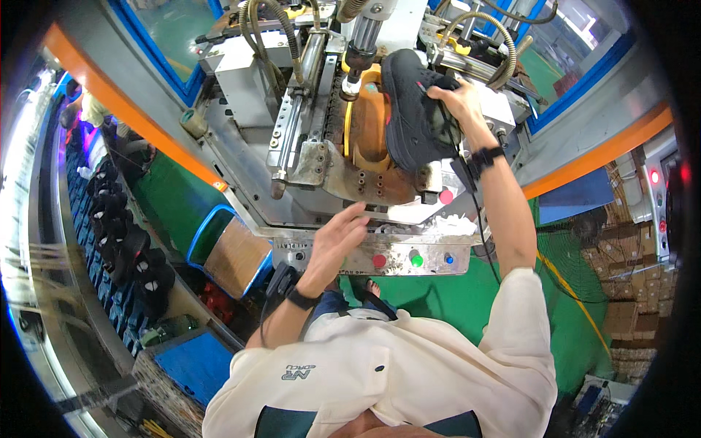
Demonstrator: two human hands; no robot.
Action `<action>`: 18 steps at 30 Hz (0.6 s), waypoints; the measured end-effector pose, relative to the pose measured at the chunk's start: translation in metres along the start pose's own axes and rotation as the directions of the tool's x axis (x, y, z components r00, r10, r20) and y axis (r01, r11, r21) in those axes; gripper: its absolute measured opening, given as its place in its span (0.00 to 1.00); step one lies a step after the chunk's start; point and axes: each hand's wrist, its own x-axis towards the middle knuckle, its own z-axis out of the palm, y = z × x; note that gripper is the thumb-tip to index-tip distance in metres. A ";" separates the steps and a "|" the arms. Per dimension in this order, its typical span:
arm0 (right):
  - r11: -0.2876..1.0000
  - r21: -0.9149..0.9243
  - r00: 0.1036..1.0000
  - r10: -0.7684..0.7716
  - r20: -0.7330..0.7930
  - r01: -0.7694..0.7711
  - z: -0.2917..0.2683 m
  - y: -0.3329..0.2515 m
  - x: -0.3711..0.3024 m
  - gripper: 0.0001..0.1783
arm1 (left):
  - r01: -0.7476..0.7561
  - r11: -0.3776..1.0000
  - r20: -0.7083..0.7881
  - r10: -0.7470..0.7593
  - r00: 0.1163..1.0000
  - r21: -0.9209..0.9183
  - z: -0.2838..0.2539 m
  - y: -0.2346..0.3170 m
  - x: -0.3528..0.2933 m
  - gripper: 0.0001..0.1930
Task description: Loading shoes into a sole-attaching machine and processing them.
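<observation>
A black shoe (413, 117) is gripped in my right hand (456, 102), its sole side turned toward the left. It is held up at the right of an orange-brown shoe-shaped mould (371, 120) in the machine. My fingers wrap the shoe's opening and are partly hidden by it. My left hand (337, 239) hovers in front of the machine's near edge, fingers stretched out and holding nothing. Above the mould hangs a metal piston rod (363, 55) with a white tip. Both wrists wear black straps with small devices.
A control panel (365, 257) with red, green and blue buttons faces me. Metal clamp cylinders (296, 120) flank the mould. At left, a conveyor (95, 226) carries several black shoes (135, 248). A wooden-topped stool (235, 255) stands nearby. Orange-edged machine frames (131, 109) curve on both sides.
</observation>
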 end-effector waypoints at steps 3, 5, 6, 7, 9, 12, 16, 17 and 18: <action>0.955 -0.290 0.994 -0.025 0.108 0.056 0.038 -0.035 0.037 0.41 | 0.047 0.992 -0.161 -0.065 0.985 -0.115 -0.060 -0.023 -0.029 0.21; 0.907 -0.420 0.990 0.030 0.137 0.031 0.068 -0.069 0.036 0.49 | 0.040 0.988 -0.315 -0.086 0.945 -0.148 -0.098 -0.029 -0.056 0.20; 0.889 -0.457 0.985 0.047 0.165 0.034 0.080 -0.060 0.052 0.49 | 0.054 0.987 -0.410 -0.114 0.905 -0.154 -0.114 -0.031 -0.067 0.18; 0.882 -0.470 0.983 0.053 0.174 0.036 0.097 -0.058 0.061 0.48 | 0.039 0.986 -0.490 -0.116 0.864 -0.165 -0.129 -0.035 -0.082 0.17; 0.866 -0.499 0.982 0.114 0.153 -0.023 0.113 -0.044 0.068 0.43 | 0.041 0.985 -0.609 -0.137 0.781 -0.170 -0.165 -0.049 -0.104 0.17; 0.835 -0.550 0.984 0.078 0.157 0.021 0.135 -0.044 0.068 0.40 | 0.020 0.975 -0.731 -0.179 0.659 -0.221 -0.195 -0.070 -0.143 0.17; 0.824 -0.561 0.994 -0.014 0.112 0.075 0.153 -0.056 0.060 0.33 | 0.036 0.950 -0.812 -0.286 0.509 -0.311 -0.193 -0.091 -0.169 0.16; 0.824 -0.554 0.991 -0.050 0.127 0.113 0.156 -0.054 0.063 0.36 | 0.009 0.948 -0.806 -0.276 0.524 -0.319 -0.193 -0.096 -0.169 0.16; 0.822 -0.547 0.985 -0.089 0.147 0.156 0.159 -0.057 0.061 0.38 | 0.009 0.948 -0.809 -0.277 0.519 -0.319 -0.188 -0.098 -0.169 0.16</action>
